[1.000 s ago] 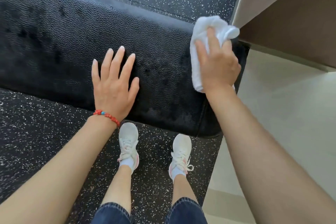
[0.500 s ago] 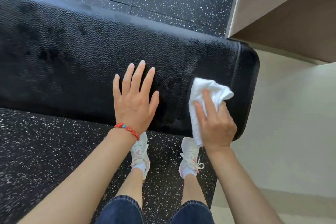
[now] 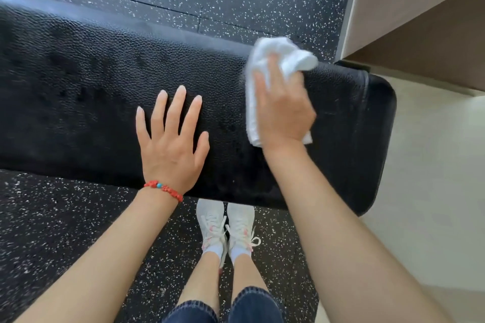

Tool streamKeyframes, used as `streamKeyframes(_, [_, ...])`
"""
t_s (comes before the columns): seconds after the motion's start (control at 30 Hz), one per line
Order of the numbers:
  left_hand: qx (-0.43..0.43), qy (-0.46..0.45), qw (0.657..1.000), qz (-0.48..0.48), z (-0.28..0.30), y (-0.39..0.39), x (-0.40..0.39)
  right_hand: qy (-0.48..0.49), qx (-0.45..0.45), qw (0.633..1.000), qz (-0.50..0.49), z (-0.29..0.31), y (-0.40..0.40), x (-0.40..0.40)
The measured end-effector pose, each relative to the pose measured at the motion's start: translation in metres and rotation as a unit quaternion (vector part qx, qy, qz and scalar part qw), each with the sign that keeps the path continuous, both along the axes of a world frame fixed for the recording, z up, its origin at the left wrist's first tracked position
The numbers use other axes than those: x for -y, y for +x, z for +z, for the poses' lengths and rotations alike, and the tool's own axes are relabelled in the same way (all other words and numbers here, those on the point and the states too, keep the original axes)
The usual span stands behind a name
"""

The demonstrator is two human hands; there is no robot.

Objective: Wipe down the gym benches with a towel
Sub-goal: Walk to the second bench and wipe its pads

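A black padded gym bench [image 3: 86, 78] with a pebbled surface runs across the head view from the left edge to its rounded right end. My left hand [image 3: 170, 147] lies flat on the pad near its front edge, fingers spread, with a red bead bracelet on the wrist. My right hand [image 3: 284, 110] holds a white towel [image 3: 278, 50] down on the pad, fingers curled into the bunched cloth. The towel reaches the bench's far edge and is blurred by motion. Most of the cloth is hidden under the hand.
Black speckled rubber flooring [image 3: 65, 231] lies before and beyond the bench. Pale tile floor [image 3: 433, 191] begins right of the bench end. A beige wall or cabinet [image 3: 420, 8] stands at the upper right. My feet in white sneakers [image 3: 225, 223] stand close to the bench.
My right hand has slid the towel from the bench's front edge back up to its far edge. My left hand stays flat on the pad.
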State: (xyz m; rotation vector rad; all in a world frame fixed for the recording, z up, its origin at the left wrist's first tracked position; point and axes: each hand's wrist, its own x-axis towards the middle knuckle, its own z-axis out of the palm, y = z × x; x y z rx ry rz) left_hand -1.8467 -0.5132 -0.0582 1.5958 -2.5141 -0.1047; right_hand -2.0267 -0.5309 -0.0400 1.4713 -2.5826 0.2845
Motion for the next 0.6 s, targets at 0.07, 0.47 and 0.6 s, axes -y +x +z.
streamKeyframes(0.07, [0.000, -0.004, 1.000, -0.006, -0.001, 0.001, 0.001, -0.012, -0.006, 0.997, 0.072, -0.001, 0.015, 0.012])
streamKeyframes(0.47, [-0.012, -0.012, 1.000, 0.000, 0.000, 0.000, 0.000, 0.016, 0.087, 0.984, -0.152, 0.005, -0.054, -0.045])
streamKeyframes(0.6, [-0.013, -0.012, 1.000, -0.003, 0.000, 0.000, 0.001, -0.003, 0.080, 0.994, -0.072, 0.005, -0.018, -0.032])
